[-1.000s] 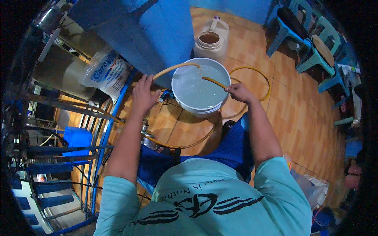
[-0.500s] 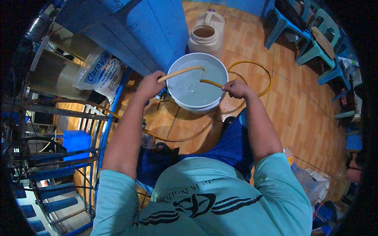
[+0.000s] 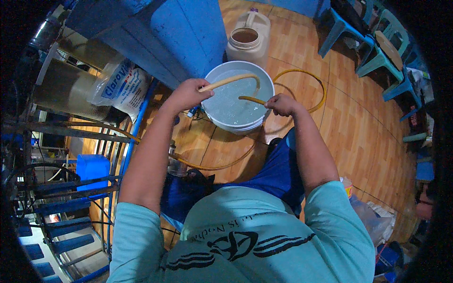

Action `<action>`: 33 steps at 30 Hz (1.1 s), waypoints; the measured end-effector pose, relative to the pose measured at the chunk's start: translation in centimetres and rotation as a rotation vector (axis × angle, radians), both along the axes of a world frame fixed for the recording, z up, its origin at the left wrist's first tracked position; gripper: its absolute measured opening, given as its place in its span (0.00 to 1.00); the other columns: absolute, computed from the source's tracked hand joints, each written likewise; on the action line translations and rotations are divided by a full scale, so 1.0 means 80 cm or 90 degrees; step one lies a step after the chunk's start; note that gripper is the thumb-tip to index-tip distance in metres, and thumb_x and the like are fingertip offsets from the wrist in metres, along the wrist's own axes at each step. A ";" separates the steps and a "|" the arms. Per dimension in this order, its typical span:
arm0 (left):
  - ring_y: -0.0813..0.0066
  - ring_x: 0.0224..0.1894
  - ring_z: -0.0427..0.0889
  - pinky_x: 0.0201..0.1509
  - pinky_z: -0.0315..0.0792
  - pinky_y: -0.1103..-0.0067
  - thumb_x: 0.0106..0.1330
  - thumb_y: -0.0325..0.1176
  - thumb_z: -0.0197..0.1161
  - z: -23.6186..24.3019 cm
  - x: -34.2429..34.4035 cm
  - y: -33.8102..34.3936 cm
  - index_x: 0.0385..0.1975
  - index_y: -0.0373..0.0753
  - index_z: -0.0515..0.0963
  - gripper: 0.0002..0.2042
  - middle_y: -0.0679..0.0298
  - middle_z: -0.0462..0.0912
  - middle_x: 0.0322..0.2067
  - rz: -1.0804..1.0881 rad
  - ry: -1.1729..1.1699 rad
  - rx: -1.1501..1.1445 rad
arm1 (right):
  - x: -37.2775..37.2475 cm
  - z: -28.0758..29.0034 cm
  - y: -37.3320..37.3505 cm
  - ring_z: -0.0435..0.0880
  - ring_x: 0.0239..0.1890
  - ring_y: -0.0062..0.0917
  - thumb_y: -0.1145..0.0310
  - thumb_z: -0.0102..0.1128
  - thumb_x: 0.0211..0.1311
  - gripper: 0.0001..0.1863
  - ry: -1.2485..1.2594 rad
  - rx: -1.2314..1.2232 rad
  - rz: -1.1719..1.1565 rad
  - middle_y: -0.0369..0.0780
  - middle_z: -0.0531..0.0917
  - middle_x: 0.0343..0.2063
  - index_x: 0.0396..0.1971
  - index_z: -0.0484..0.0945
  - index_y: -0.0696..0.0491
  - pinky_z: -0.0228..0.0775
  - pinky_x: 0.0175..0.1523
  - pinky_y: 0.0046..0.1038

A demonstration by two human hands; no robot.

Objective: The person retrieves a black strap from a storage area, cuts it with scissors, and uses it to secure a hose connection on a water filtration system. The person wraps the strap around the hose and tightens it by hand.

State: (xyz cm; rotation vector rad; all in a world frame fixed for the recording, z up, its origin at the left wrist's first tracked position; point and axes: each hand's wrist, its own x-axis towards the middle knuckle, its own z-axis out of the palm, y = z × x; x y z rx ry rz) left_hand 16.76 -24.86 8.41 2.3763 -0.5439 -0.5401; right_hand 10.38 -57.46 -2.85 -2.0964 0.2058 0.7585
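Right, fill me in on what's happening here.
A person is handling two hoses over a round white plastic bucket that holds pale liquid. The left hand grips a pale tan flexible hose, which bends down inside the bucket; whether its tip touches the liquid is hard to tell. The right hand holds a thin yellow hose, its end pointing over the bucket. A beige plastic jug stands just beyond.
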 end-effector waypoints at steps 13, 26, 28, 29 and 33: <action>0.83 0.27 0.73 0.32 0.68 0.80 0.58 0.41 0.67 0.038 -0.020 0.030 0.32 0.36 0.80 0.13 0.69 0.79 0.23 0.097 -0.038 -0.119 | 0.008 0.002 0.005 0.70 0.14 0.18 0.53 0.59 0.61 0.17 -0.089 -0.044 -0.025 0.35 0.75 0.16 0.34 0.82 0.53 0.61 0.19 0.23; 0.72 0.29 0.78 0.35 0.71 0.75 0.57 0.44 0.67 0.009 0.004 0.025 0.35 0.37 0.80 0.16 0.61 0.81 0.25 0.077 -0.149 -0.058 | 0.003 -0.013 -0.008 0.67 0.15 0.15 0.55 0.61 0.60 0.15 -0.091 0.091 -0.076 0.32 0.73 0.15 0.33 0.82 0.52 0.56 0.18 0.20; 0.65 0.31 0.81 0.37 0.73 0.71 0.57 0.44 0.67 -0.001 0.009 0.022 0.38 0.38 0.80 0.17 0.58 0.82 0.27 0.081 -0.202 -0.019 | -0.001 -0.004 -0.005 0.67 0.15 0.14 0.55 0.62 0.59 0.15 -0.094 0.088 -0.068 0.32 0.73 0.15 0.33 0.82 0.53 0.57 0.19 0.19; 0.62 0.34 0.81 0.40 0.73 0.70 0.57 0.44 0.67 -0.005 0.011 0.022 0.40 0.38 0.79 0.17 0.57 0.83 0.30 0.087 -0.196 0.002 | -0.003 0.000 -0.003 0.67 0.15 0.14 0.55 0.63 0.59 0.15 -0.096 0.087 -0.063 0.32 0.73 0.15 0.32 0.82 0.53 0.57 0.19 0.19; 0.56 0.44 0.80 0.49 0.72 0.67 0.57 0.43 0.65 -0.009 0.010 0.018 0.49 0.40 0.76 0.21 0.54 0.81 0.41 0.080 -0.226 0.038 | -0.006 0.000 -0.007 0.67 0.15 0.15 0.54 0.63 0.58 0.16 -0.097 0.103 -0.071 0.32 0.74 0.16 0.32 0.82 0.53 0.57 0.19 0.19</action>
